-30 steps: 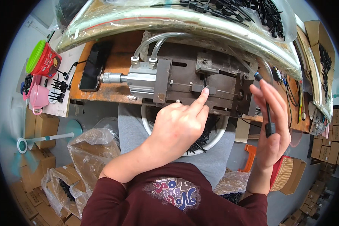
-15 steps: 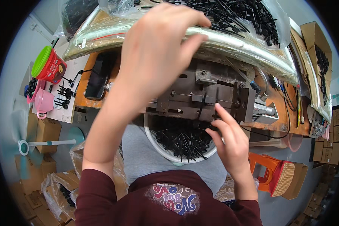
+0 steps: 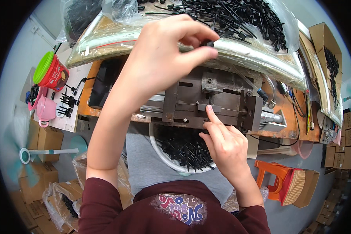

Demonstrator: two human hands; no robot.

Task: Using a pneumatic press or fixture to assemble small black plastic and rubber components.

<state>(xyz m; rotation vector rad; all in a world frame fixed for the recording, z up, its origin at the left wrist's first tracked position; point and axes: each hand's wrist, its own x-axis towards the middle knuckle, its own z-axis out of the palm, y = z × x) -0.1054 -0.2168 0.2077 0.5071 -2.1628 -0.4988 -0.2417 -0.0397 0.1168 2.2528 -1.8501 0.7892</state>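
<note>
My left hand (image 3: 165, 52) is raised over the front rim of the plastic-covered tray. Between its thumb and fingers sits a small black plastic part (image 3: 208, 43), its stem mostly hidden. Lower down, my right hand (image 3: 226, 146) reaches to the dark metal fixture (image 3: 189, 93). Its index fingertip presses on the small block (image 3: 215, 109) in the fixture's middle. The right thumb and curled fingers close on a black stemmed part at the fixture's front edge, largely covered by the fingers. Just below, a white basket (image 3: 156, 150) in my lap holds many black stemmed parts (image 3: 187, 148).
A heap of black stemmed parts (image 3: 253, 19) lies on the tray (image 3: 117, 43). Left are a phone (image 3: 103, 84), a red tub (image 3: 55, 74) and a pink cup (image 3: 46, 109). An air cylinder (image 3: 273, 118) and hoses flank the fixture. An orange stool (image 3: 275, 177) stands right.
My right hand has moved left and up, its index finger now on the fixture block. My left hand has shifted slightly; a black part now shows between its thumb and fingers.
</note>
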